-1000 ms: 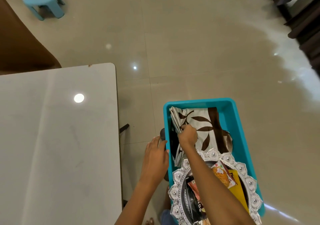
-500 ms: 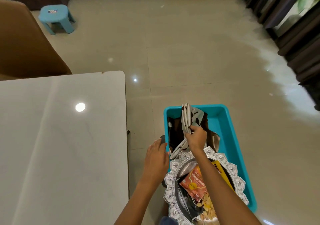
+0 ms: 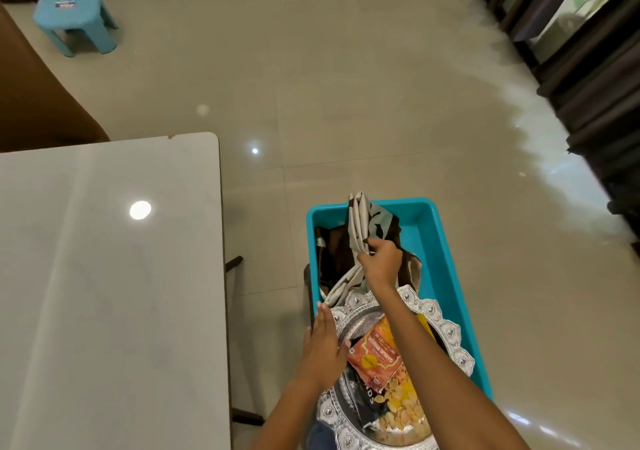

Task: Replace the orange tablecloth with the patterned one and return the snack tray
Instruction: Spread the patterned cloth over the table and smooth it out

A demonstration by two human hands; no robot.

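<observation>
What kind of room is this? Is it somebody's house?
Probably a home, perhaps a dining or living room. There is a shiny tiled floor, a pale table, a small blue plastic stool by a brown chair, and dark curtains along a window.

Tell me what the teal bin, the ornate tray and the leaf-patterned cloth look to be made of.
Teal bin: likely moulded plastic, smooth and evenly coloured. Ornate tray: silvery embossed rim, metal or metallised plastic; can't tell. Patterned cloth: soft woven fabric, bunching into folds where the right hand pinches it.
</observation>
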